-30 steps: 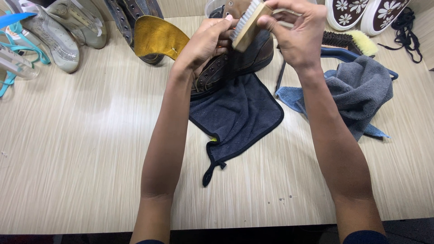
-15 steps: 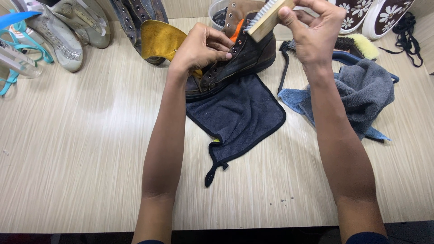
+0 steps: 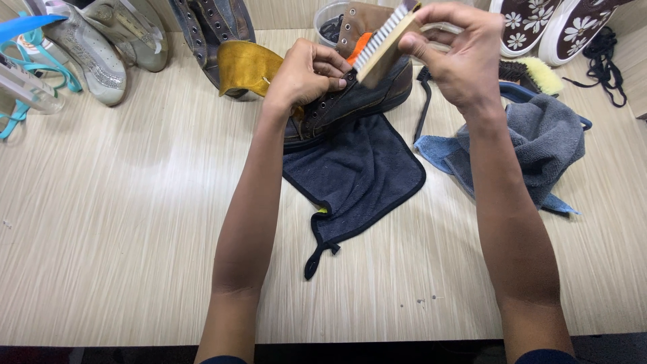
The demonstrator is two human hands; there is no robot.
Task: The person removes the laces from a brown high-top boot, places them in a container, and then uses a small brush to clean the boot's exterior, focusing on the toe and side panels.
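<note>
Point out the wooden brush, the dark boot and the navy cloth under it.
wooden brush (image 3: 383,42), head view, on its wooden side.
dark boot (image 3: 350,101), head view, on its side panel.
navy cloth (image 3: 354,178), head view, on its bare middle.

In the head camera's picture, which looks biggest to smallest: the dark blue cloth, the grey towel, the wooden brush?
1. Dark blue cloth and grey towel: look about alike, so unranked.
2. Wooden brush, held in the right hand: clearly smallest.
</note>
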